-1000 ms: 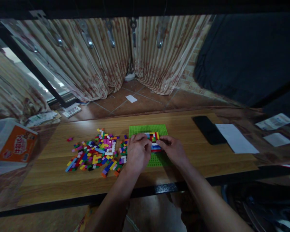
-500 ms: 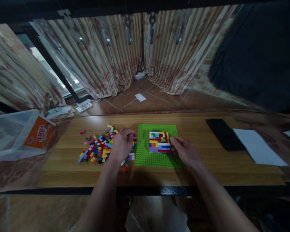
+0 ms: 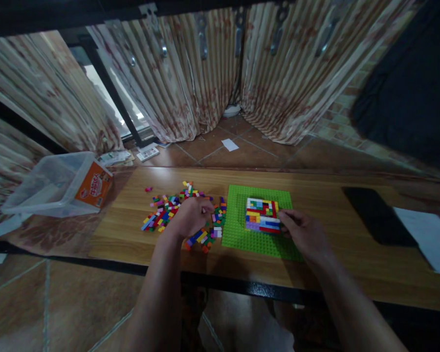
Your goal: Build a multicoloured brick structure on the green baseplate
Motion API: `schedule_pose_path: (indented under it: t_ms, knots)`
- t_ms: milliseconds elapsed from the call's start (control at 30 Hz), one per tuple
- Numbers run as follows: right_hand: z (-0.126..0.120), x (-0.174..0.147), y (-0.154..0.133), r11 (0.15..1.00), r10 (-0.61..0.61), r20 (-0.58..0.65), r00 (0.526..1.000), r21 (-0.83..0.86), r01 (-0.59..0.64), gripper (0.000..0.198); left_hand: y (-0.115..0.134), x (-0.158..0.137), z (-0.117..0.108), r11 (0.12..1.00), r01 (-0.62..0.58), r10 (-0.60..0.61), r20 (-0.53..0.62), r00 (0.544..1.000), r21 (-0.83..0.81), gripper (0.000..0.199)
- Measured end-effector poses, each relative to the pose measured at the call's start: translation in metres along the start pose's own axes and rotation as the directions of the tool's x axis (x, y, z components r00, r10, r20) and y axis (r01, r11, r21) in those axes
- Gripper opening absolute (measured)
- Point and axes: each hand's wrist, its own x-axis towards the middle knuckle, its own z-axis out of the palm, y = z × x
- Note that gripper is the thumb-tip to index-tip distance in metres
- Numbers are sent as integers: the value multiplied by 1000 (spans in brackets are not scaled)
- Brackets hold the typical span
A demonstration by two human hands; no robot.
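Loose toy bricks (image 3: 161,215) in many colours lie in a spread-out pile on the wooden table. Over the pile hovers my left hand (image 3: 194,215), thumb and fingertips drawn together; whatever they may hold is too small to make out. Right of the pile lies a green baseplate (image 3: 238,234). On it sits a rectangular brick build (image 3: 263,215), its layers red, yellow, white, blue and purple, with an uneven top. My right hand (image 3: 302,232) is closed at the build's right side, thumb and fingers against its edge. Some of its fingertips are hidden.
A clear plastic bin (image 3: 58,190) with an orange label lies at the table's left end. A flat black object (image 3: 377,215) and white paper (image 3: 425,234) are on the right. The table's dark front edge (image 3: 256,288) runs close to me.
The view has turned left, so everything appears further right. My left hand has moved a little left over the pile, away from the baseplate. My right hand stays at the build's side.
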Motion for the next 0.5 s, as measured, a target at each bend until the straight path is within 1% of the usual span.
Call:
schedule_pose_path:
  t_ms: [133,300,400,500]
  knots:
    - [0,1,2,1000,-8,-8,1000,-16,8,32,1,-4,0,998,24,-25,17,1000,62,21]
    - [0,2,2,1000,3,-17,1000,-28,-3,33,12,-3,4,986,48,-61,75,995,162,17]
    - [0,3,4,1000,-5,-16,1000,-22,5,35,18,-3,5,976,69,-85,70,994,206,16]
    - [0,3,5,1000,-14,-16,1000,-21,14,35,20,-3,5,973,92,-109,68,992,211,16]
